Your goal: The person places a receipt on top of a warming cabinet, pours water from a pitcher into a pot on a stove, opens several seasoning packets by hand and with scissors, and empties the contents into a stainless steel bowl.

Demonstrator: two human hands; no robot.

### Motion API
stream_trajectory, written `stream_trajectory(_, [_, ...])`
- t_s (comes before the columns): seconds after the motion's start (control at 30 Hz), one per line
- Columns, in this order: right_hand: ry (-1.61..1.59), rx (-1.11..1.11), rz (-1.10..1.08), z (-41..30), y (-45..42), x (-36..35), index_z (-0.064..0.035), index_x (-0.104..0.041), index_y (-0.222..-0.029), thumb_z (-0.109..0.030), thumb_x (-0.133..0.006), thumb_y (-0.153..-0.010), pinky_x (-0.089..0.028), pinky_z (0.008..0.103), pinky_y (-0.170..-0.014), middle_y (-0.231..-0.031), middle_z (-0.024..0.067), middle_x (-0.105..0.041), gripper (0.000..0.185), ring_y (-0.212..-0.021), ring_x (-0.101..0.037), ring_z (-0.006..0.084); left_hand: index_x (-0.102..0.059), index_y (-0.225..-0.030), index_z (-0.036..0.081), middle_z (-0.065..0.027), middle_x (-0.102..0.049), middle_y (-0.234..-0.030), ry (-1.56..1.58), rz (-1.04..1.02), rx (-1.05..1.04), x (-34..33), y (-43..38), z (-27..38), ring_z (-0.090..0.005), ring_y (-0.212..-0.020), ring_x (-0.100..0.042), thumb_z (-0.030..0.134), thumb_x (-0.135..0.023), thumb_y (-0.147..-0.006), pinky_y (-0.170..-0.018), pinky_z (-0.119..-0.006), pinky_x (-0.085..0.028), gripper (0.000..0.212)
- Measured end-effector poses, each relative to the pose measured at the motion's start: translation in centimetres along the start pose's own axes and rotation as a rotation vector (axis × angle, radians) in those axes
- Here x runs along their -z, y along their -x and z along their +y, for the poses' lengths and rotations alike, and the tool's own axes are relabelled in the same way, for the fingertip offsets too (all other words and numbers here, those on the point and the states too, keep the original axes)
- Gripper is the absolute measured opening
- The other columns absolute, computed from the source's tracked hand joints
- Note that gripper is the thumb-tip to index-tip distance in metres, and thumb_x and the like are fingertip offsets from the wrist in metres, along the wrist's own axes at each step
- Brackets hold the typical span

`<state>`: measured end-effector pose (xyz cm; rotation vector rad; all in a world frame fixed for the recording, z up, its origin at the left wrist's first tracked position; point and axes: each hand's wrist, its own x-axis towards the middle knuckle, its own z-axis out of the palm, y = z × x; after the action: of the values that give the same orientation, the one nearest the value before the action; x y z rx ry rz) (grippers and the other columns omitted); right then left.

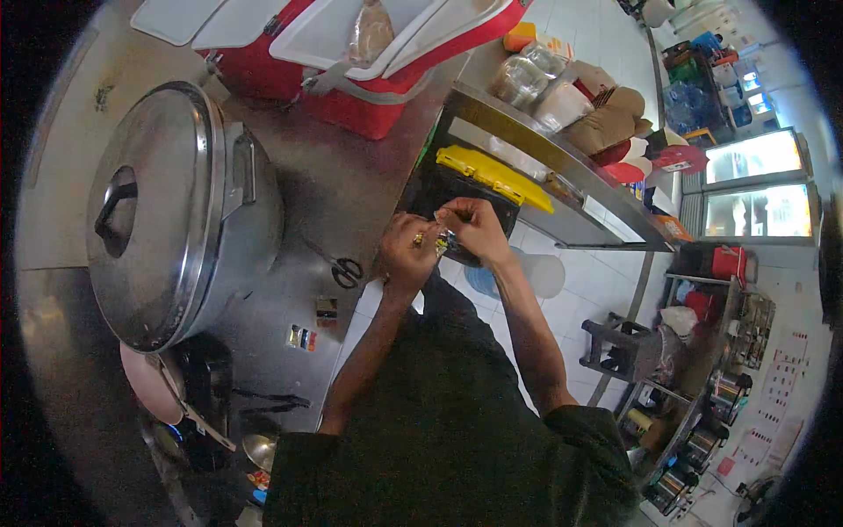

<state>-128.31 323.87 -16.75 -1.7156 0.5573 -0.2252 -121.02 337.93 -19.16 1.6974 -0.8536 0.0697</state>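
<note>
My left hand (409, 249) and my right hand (473, 227) meet above a black bin or box with a yellow edge piece (490, 176). Between their fingers is a small shiny foil packet (442, 244), pinched by both. A bit of yellow also shows at my left hand's fingers. Black-handled scissors (346, 273) lie on the steel counter (290, 290), left of my left hand. Nearer to me on that counter are a small silver and orange packet (301, 337) and a dark one (326, 311). The contents of the packets cannot be made out.
A large lidded steel pot (164, 217) stands on the counter at left, with an open red cooler (355, 105) beyond it. A steel shelf unit (560, 141) bearing wrapped goods is at right. A grey stool (619, 346) stands on the tiled floor.
</note>
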Motion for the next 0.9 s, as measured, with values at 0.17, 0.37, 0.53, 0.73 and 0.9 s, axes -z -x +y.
stream_trajectory(0.17, [0.030, 0.148, -0.020, -1.3, 0.0, 1.6, -0.0017, -0.071, -0.091, -0.013, -0.071, -0.084, -0.050, 0.0318, -0.073, -0.083, 0.0124, -0.070, 0.013, -0.078, -0.067, 0.0203, -0.070, -0.084, 0.004, -0.0110, -0.067, -0.084, 0.102, 0.025, 0.238, -0.7, -0.3, -0.5, -0.0250, -0.080, -0.064, 0.017, -0.072, -0.086, -0.072, -0.035, -0.049, 0.013])
stream_trajectory(0.37, [0.281, 0.230, -0.015, -3.2, 0.1, 3.3, -0.0018, -0.071, -0.091, -0.009, -0.071, -0.079, -0.052, 0.0377, -0.073, -0.087, 0.0167, -0.069, 0.014, -0.079, -0.067, 0.0322, -0.071, -0.095, 0.000, -0.0085, -0.069, -0.090, 0.359, -0.246, 0.471, -0.2, -1.5, -0.5, -0.0162, -0.084, -0.064, 0.020, -0.072, -0.088, -0.075, -0.031, -0.050, 0.021])
stream_trajectory(0.53, [0.429, 0.344, -0.033, -4.3, 0.2, 3.9, -0.0003, -0.069, -0.089, -0.008, -0.069, -0.079, -0.051, 0.0413, -0.074, -0.084, 0.0178, -0.066, 0.013, -0.081, -0.065, 0.0362, -0.070, -0.099, -0.001, -0.0125, -0.068, -0.091, 0.454, -0.321, 0.470, -0.5, -2.3, -0.2, -0.0206, -0.088, -0.066, 0.014, -0.075, -0.083, -0.078, -0.033, -0.050, 0.023])
stream_trajectory(0.73, [0.496, 0.500, 0.019, -4.7, 0.3, 3.5, -0.0018, -0.071, -0.087, -0.004, -0.068, -0.081, -0.049, 0.0375, -0.065, -0.082, 0.0147, -0.067, 0.007, -0.073, -0.063, 0.0316, -0.070, -0.095, -0.002, -0.0161, -0.068, -0.091, 0.211, -0.151, 0.170, -1.7, -1.4, -2.0, -0.0273, -0.087, -0.067, 0.014, -0.077, -0.081, -0.077, -0.036, -0.051, 0.023])
stream_trajectory(0.9, [0.510, 0.431, 0.049, -4.3, 0.3, 3.3, -0.0039, -0.070, -0.087, -0.007, -0.069, -0.079, -0.050, 0.0404, -0.069, -0.084, 0.0146, -0.067, 0.009, -0.078, -0.063, 0.0335, -0.071, -0.091, 0.000, -0.0150, -0.068, -0.090, 0.155, -0.080, 0.095, -2.4, -1.5, -1.3, -0.0306, -0.090, -0.066, 0.007, -0.073, -0.077, -0.081, -0.040, -0.050, 0.016])
